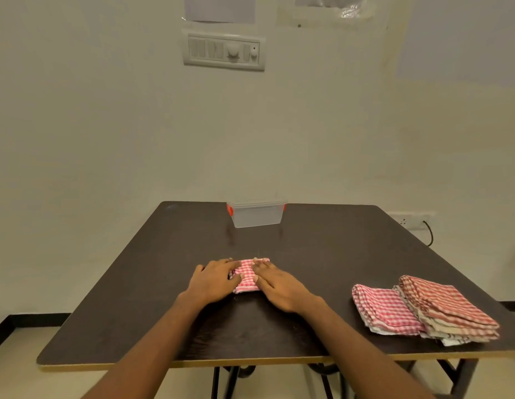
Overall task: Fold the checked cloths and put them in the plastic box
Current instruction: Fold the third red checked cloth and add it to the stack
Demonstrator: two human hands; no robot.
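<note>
Two hands are pressed flat on a small folded checked cloth (246, 275) near the middle of the table (135, 312): the left hand (214, 279) covers its left side, the right hand (279, 286) its right, fingers spread and nothing gripped. The cloth's long axis runs from the near edge toward the far edge. The plastic box (257, 216) is set straight ahead at the far edge, well apart, about equally near either hand. More cloths (423, 308) are stacked by the near right corner, closer to the right hand.
</note>
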